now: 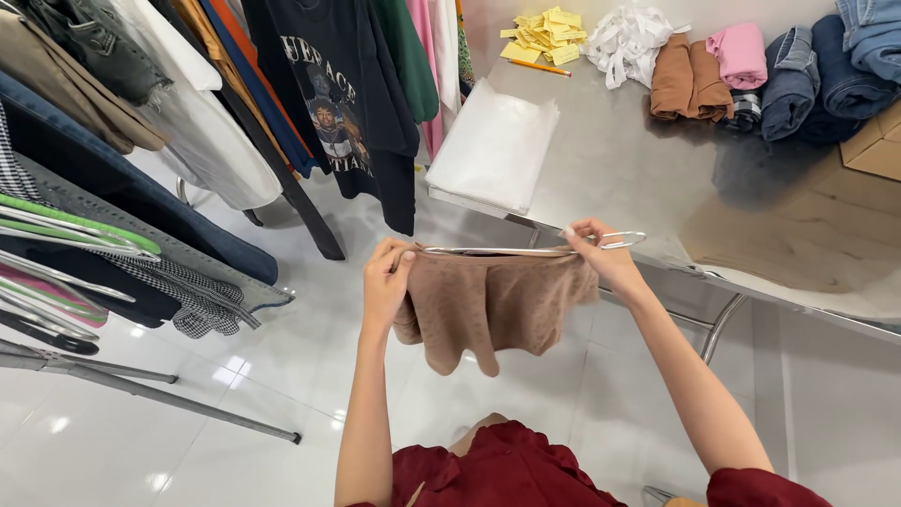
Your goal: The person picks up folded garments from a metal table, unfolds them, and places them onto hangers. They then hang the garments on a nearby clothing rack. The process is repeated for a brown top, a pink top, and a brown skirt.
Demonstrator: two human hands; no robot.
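I see both hands raised in front of me over the white tiled floor (282, 376), holding a tan knitted garment (488, 305) that hangs on a thin metal wire hanger (526, 250). My left hand (387, 282) is closed on the left end of the hanger, its grip pinching the wire and the top edge of the knit together, thumb on top. My right hand (601, 258) is closed on the right end, fingers curled round the wire just beside the looped end of the hanger, which sticks out past the fingertips toward the desk. The garment hangs between the two grips, draped over the horizontal bar and sagging below it, with its lower edge hanging free well under both hands; a fold of it bunches against the left palm. Just beyond the right hand runs the edge of a steel desk (619, 160). On the desk lie a flat stack of clear plastic bags (493, 145) near its front corner, a heap of yellow paper tags (544, 36) with a pencil (540, 67) next to it, a bundle of white straps (627, 42), folded brown garments (687, 80), a folded pink one (740, 54) and rolled blue jeans (826, 80); a cardboard box (878, 141) stands at the far right. To my left a clothes rail carries hung garments, among them a black printed T-shirt (343, 103), a white shirt (206, 131) and dark denim pieces (141, 202). Below, my dark red clothing (497, 465) shows.
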